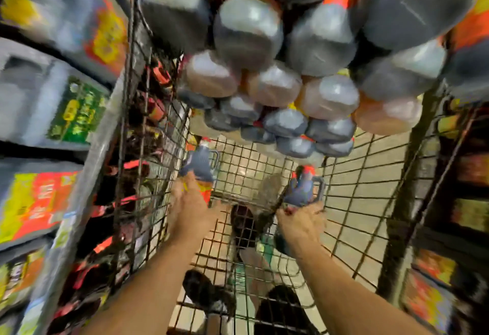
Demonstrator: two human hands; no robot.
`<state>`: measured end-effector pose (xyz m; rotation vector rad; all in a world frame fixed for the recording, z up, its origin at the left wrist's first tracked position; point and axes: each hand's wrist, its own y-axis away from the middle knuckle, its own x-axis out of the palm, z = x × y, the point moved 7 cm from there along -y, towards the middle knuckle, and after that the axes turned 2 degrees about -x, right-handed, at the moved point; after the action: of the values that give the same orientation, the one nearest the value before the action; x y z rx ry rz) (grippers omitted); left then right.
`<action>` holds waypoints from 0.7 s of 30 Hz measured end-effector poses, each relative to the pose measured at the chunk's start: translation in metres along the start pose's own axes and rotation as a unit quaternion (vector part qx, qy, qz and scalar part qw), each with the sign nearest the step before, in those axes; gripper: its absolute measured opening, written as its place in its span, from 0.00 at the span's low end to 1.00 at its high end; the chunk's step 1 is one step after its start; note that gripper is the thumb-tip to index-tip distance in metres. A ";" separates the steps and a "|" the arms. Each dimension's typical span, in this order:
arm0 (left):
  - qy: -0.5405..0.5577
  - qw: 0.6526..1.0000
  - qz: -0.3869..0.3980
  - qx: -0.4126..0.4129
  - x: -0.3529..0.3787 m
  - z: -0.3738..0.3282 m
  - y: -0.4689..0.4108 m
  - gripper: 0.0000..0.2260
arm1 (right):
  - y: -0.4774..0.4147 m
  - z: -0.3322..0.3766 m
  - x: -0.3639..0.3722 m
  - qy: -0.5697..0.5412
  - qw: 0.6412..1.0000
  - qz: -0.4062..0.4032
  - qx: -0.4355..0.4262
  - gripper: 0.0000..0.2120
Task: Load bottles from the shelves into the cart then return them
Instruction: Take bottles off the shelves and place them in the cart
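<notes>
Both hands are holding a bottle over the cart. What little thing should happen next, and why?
Probably lower the two bottles into the wire cart beside the stack already piled at its far end. The left hand grips a dark handled bottle and the right hand grips another bottle, both over open cart floor. The picture is blurry, so this is a guess.

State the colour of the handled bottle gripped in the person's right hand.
Dark blue-grey with a red-orange cap, on the handled plastic bottle in the right hand; head view.
</notes>
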<state>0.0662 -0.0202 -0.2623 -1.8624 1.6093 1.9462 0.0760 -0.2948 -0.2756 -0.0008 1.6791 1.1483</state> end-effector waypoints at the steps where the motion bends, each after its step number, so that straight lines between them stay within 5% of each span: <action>1: -0.014 1.000 -0.006 -0.014 0.004 0.003 -0.005 0.47 | -0.003 -0.001 0.003 0.004 1.000 -0.011 0.015 0.51; 7: -0.091 0.990 -0.099 -0.043 0.006 0.002 -0.019 0.46 | -0.010 0.000 0.015 0.036 0.998 -0.043 0.030 0.51; 12: -0.094 0.990 -0.079 -0.067 0.014 -0.003 -0.027 0.49 | -0.007 0.009 0.027 0.000 1.000 -0.028 0.002 0.47; 21: -0.004 0.991 -0.070 -0.118 0.021 0.000 -0.033 0.51 | -0.017 0.002 0.029 -0.068 0.997 -0.018 -0.012 0.58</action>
<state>0.0802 -0.0179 -0.2988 -1.9798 1.2544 2.1600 0.0730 -0.2877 -0.3084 0.0327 1.5387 1.1169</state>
